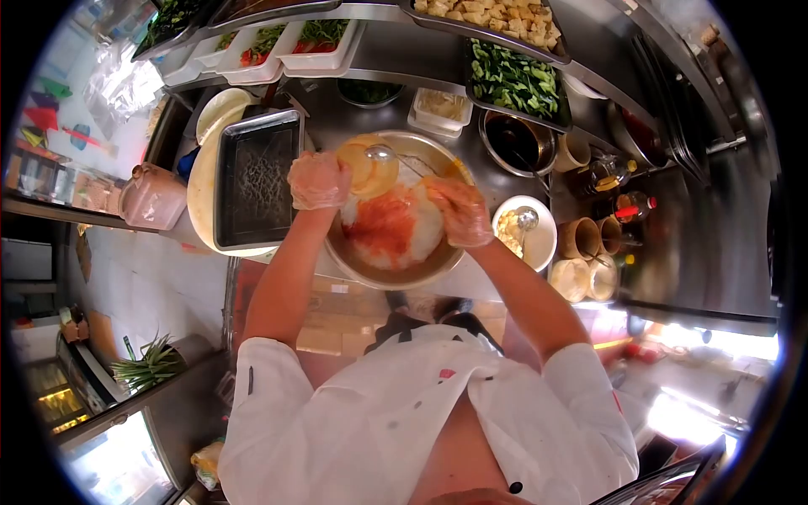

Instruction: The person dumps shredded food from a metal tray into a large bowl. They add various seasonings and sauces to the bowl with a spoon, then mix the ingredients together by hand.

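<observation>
A large steel bowl (368, 273) in front of me holds a white, shredded-looking food (419, 231) with a red-orange patch of sauce or powder (380, 220) on it. My left hand (320, 180), in a clear plastic glove, is closed on the near-left edge of a small yellowish bowl (362, 177) over the steel bowl's far-left side. A metal spoon (381, 153) lies across that small bowl, its thin handle running toward my right hand (461, 210). The right hand is gloved too, its fingers curled together at the handle's end, above the bowl's right side.
To the left sits a black rectangular tray (259, 181). On the right are a white bowl (539, 231) with chopped pieces and a spoon, a pot of dark liquid (515, 145), bottles (631, 204) and cups. A shelf with trays of cut vegetables (515, 80) overhangs the back.
</observation>
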Demonstrator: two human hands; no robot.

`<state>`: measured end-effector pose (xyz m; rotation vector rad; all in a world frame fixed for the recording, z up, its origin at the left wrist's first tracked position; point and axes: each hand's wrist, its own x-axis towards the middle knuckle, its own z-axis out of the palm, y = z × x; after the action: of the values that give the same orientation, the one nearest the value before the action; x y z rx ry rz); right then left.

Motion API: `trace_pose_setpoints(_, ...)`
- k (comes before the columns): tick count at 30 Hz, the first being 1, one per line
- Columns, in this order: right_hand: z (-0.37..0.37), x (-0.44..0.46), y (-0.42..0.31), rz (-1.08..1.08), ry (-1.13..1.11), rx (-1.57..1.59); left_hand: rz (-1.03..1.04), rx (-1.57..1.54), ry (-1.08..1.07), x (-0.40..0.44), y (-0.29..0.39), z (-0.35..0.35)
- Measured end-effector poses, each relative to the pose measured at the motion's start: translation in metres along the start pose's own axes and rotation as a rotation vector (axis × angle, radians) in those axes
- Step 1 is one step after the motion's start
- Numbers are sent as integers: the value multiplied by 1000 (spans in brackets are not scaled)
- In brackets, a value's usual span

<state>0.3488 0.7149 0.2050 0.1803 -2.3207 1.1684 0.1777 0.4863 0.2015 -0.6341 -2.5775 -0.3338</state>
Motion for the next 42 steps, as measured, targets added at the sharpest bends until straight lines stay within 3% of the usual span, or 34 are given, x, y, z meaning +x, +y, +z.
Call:
trace_pose_setpoints(3, 31, 6, -1, -73, 57, -25, 61, -35, 23, -3, 8, -10)
trace_pose_setpoints(6, 65, -11, 13, 556, 114, 307, 76, -48, 14, -8, 10, -9)
trace_pose_setpoints(9, 62, -34, 36, 187, -169, -896, 51, -38, -21, -13, 11, -6)
trace_pose_setpoints(11, 71, -55, 77, 613, 66, -95, 29, -1, -24, -14, 9, -6)
trace_pose_setpoints(13, 55, -52, 69, 778, 209, 423, 10, 11, -29, -14, 7, -7)
trace_pose_setpoints(17, -6, -20, 11, 914, 347, 686, -48, 0, -45, -9, -1, -11)
trace_pose_setpoints(19, -22, -19, 3, 803, 421, 731, -73, 4, -44, -7, -5, -12)
trace_pose_setpoints(23, -46, -11, -29, 448, 259, 482, -58, 15, -40, -3, -5, -21)
trace_pose_setpoints(24, -45, -9, -28, 157, 217, 380, -42, 19, -42, -2, -5, -24)
trace_pose_setpoints(27, -41, -3, -31, -220, -20, 52, -88, 0, -67, -5, 6, -25)
trace_pose_setpoints(28, -32, 3, -51, -260, -37, 96, -74, -14, -87, -7, 11, -29)
trace_pose_setpoints(31, -1, -12, -49, -98, -135, 50, -29, -33, -132, -15, 29, -37)
trace_pose_setpoints(34, 17, -30, -51, 184, 57, 26, 11, -28, -149, -20, 48, -36)
trace_pose_setpoints(36, 26, -58, -11, 221, 47, -97, 49, -58, -208, -22, 67, -46)
trace_pose_setpoints(38, 9, -64, 0, 465, 78, 69, 29, -66, -347, -20, 86, -45)
trace_pose_setpoints(40, -31, -56, -21, 870, 160, 564, 19, -87, -423, -21, 112, -41)
trace_pose_setpoints(42, -70, -75, -21, 885, 382, 629, 12, -163, -533, -19, 147, -44)
